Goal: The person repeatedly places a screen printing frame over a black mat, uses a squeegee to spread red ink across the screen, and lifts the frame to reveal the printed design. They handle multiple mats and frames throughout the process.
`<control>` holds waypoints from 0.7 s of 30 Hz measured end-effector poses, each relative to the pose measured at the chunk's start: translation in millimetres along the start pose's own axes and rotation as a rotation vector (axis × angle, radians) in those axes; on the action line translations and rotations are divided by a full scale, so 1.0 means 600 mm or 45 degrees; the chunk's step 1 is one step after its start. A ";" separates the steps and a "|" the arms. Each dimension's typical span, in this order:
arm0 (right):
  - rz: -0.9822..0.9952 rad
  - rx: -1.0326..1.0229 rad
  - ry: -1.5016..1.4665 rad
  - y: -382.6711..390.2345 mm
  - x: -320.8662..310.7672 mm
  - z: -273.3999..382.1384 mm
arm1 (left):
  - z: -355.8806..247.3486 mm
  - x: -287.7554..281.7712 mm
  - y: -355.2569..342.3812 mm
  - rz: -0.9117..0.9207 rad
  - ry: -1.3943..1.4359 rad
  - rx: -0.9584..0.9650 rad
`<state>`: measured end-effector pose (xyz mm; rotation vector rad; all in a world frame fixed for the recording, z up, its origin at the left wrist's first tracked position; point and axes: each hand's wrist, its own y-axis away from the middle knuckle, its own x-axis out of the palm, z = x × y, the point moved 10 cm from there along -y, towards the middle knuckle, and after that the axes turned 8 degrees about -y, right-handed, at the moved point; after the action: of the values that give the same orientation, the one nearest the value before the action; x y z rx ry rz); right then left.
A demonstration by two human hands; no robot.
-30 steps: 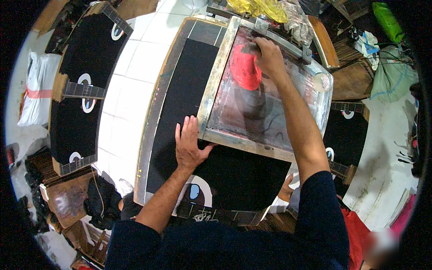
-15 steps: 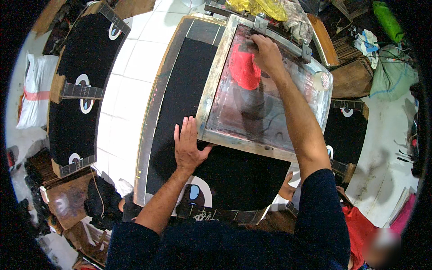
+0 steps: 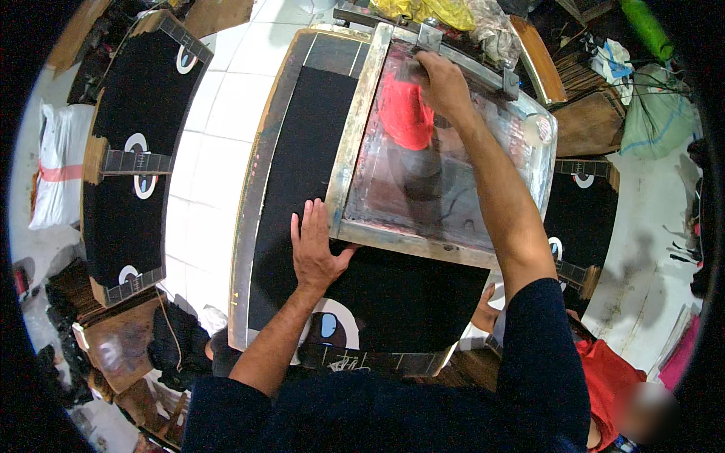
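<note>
A silk-screen printing frame (image 3: 351, 151) with wooden and pale sides lies over black fabric (image 3: 313, 121) stretched on a board. A patch of bright red ink (image 3: 408, 113) is spread on its mesh. At the far end of that patch, my right hand (image 3: 445, 84) is closed on a squeegee (image 3: 410, 72), of which only a dark end shows past the fingers. My left hand (image 3: 315, 245) rests flat on the fabric, fingers stretched out, its thumb by the frame's near left corner. Closer to me, a printed eye (image 3: 329, 325) in white, black and blue shows on the fabric.
More boards with black fabric (image 3: 136, 75) and printed eyes stand to the left and right. Metal clamps (image 3: 430, 38) sit at the frame's far edge. A person in a red shirt (image 3: 608, 377) is at lower right, and another hand (image 3: 485, 309) shows beyond my right arm.
The view has shifted slightly. My right hand stays at the far end of the red ink with the squeegee, and my left hand keeps its place by the frame's corner.
</note>
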<state>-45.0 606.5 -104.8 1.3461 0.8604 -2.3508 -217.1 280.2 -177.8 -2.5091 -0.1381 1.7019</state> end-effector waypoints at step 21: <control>0.123 0.048 0.108 0.157 -0.044 0.084 | 0.007 -0.017 -0.008 -0.234 0.506 -0.085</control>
<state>-16.2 500.8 -95.6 1.4773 0.7597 -2.2616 -224.6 284.0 -169.1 -2.7242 -0.3812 1.1252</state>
